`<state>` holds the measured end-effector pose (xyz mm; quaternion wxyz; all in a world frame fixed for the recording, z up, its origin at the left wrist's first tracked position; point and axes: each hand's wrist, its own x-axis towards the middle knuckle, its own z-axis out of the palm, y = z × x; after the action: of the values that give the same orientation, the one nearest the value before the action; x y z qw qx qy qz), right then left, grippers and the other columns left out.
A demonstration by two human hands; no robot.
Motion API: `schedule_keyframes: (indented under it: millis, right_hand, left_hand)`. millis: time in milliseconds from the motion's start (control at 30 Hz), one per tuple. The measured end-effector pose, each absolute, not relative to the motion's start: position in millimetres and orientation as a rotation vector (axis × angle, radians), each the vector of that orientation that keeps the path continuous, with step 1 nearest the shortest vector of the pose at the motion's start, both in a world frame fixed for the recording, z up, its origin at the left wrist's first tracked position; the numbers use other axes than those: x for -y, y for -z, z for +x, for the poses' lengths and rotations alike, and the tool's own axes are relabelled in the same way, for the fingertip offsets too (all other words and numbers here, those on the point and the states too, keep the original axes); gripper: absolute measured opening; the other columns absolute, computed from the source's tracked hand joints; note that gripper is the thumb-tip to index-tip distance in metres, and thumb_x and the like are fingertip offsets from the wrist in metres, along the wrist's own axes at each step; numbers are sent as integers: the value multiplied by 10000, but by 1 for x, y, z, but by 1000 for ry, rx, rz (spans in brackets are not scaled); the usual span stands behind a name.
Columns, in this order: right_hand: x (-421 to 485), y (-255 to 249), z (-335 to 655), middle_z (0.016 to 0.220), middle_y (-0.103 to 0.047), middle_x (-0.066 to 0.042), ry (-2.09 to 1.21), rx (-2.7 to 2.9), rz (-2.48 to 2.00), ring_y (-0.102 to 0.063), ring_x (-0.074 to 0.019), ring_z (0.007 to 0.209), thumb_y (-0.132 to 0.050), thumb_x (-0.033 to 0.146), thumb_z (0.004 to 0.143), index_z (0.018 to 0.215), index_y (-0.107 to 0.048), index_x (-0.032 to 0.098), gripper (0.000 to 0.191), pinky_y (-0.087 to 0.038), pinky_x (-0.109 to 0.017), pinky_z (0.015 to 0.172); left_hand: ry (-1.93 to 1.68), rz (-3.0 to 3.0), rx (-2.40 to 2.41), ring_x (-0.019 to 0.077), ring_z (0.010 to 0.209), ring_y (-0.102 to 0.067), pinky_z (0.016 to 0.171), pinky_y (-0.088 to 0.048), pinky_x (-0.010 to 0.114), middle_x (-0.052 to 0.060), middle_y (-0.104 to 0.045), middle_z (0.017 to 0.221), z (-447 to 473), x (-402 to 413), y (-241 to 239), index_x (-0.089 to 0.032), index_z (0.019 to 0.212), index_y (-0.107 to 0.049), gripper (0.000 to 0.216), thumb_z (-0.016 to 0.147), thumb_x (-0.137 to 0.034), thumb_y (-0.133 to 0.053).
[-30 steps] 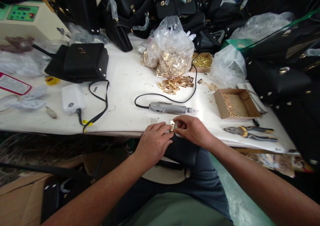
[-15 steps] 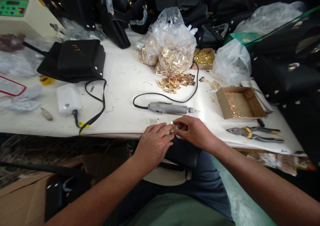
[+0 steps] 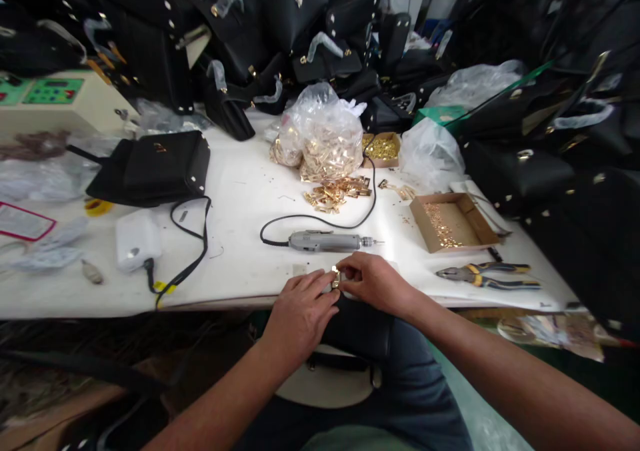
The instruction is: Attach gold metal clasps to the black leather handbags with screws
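Observation:
Both my hands meet at the near edge of the white table (image 3: 250,171), pinching one small gold metal fitting (image 3: 336,277) between them. My left hand (image 3: 300,311) curls its fingers on the fitting's left side. My right hand (image 3: 373,280) grips it from the right with thumb and fingers closed. A black bag (image 3: 360,324) lies in my lap just under the hands. A grey electric screwdriver (image 3: 325,241) with a black cord lies on the table just beyond my fingers.
A heap of gold fittings (image 3: 337,192) spills from clear plastic bags (image 3: 325,134). A cardboard box of small gold screws (image 3: 450,221) and pliers (image 3: 485,274) sit right. A white power adapter (image 3: 136,241) and black bag (image 3: 155,164) lie left. Many black bags crowd the back.
My hands stay together on the gold fitting at the table edge. The view has tilted up, so the table and everything on it sit lower in the picture.

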<state>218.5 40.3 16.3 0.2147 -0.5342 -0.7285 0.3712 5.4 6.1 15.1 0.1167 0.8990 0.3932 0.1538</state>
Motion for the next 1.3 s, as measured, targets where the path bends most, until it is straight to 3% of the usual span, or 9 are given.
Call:
schedule_keyframes:
  millis: [200, 433, 867, 1300]
  right_hand:
    - [-42, -16, 215, 757, -631, 6, -956, 2039, -1456, -547, -135, 714, -750, 112, 767, 887, -759, 170, 134, -390, -239, 663]
    - [-37, -17, 215, 759, -627, 5, -863, 2052, -1456, -531, -132, 719, -733, 186, 815, 878, -759, 177, 68, -379, -235, 672]
    - [-37, -12, 217, 846, -682, -34, -939, 2057, -1459, -581, -156, 750, -701, 153, 815, 1003, -773, 167, 202, -425, -248, 693]
    - [-45, -18, 223, 836, -729, -22, -1069, 2134, -1437, -618, -153, 718, -606, 95, 803, 1046, -780, 176, 310, -462, -250, 681]
  left_hand:
    - [-453, 2706, -1114, 297, 1257, -607, 979, -522, 482, 34, -689, 1351, 3, -12, -14, -248, 1121, -715, 256, 880, -162, -710]
    - [-480, 2820, -1081, 305, 1239, -624, 979, -542, 481, 53, -694, 1342, 3, -13, -8, -239, 1206, -681, 323, 900, -147, -639]
    - [-390, 2681, -1196, 298, 1281, -600, 1038, -529, 493, 104, -677, 1365, 7, -3, -18, -194, 1301, -627, 428, 881, -163, -707]
    - [-266, 2730, -1140, 297, 1322, -555, 1069, -497, 478, 73, -637, 1423, 7, -4, -19, -217, 1328, -613, 403, 930, -229, -673]
